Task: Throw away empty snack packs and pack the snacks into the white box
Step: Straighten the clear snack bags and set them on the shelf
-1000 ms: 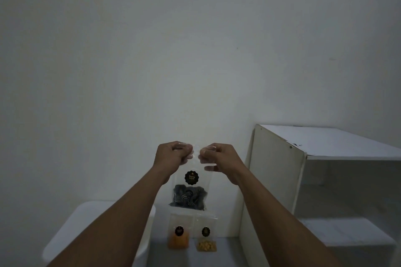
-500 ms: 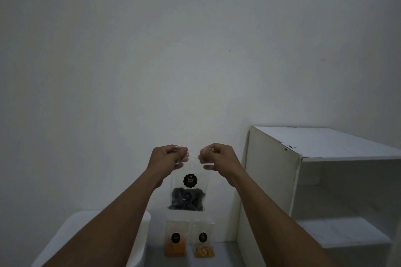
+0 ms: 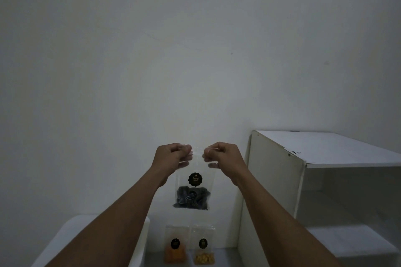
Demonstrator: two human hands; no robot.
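A clear snack pack [image 3: 193, 188] with a black round label and dark snacks in its bottom hangs in the air before the wall. My left hand [image 3: 172, 157] pinches its top left corner and my right hand [image 3: 223, 156] pinches its top right corner. Below it, two more clear packs lean against the wall: one with orange snacks [image 3: 175, 249] and one with yellow snacks [image 3: 203, 250]. A white box [image 3: 69, 234] sits at the lower left, partly hidden by my left forearm.
A white shelf unit [image 3: 325, 151] with open compartments stands at the right, close to my right arm. A plain white wall fills the upper view.
Both hands and the dark snack pack have barely moved. The view has shifted slightly, so the shelf and the lower packs sit a little differently in frame.
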